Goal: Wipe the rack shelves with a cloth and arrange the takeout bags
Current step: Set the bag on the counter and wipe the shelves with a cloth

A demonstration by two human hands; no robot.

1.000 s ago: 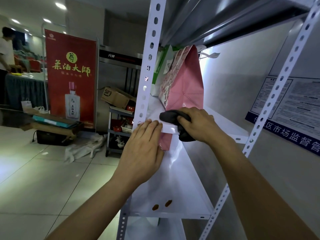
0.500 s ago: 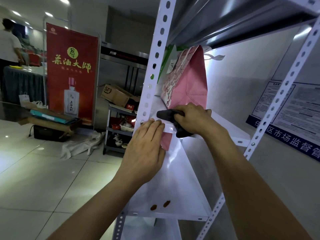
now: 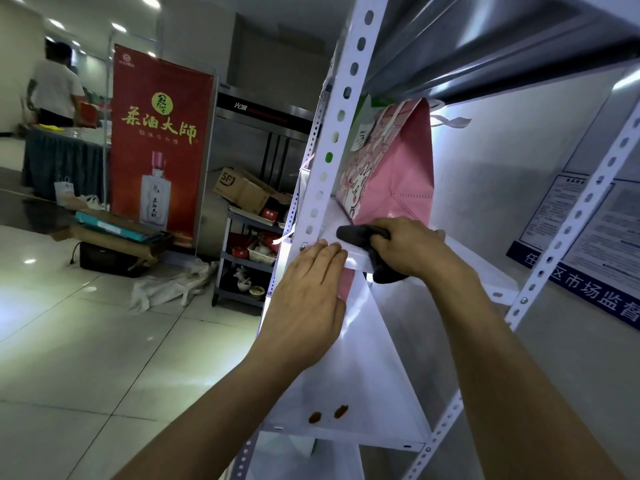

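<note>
Head view
Right hand (image 3: 403, 245): fingers curled round a dark cloth (image 3: 360, 237), pressing it on the near edge of the white shelf (image 3: 464, 258).
Cloth: bunched, long axis left to right, free end pointing left toward the post (image 3: 332, 140).
Left hand (image 3: 308, 299): fingers straight, flat on the shelf's front lip, holding nothing.
Pink bag (image 3: 398, 168): upright on the shelf just behind the cloth, narrow side facing near.
Lower shelf (image 3: 363, 393): two brown spots (image 3: 327, 414) near its front.

Head view, close, facing rack (image 3: 349, 81)
</note>
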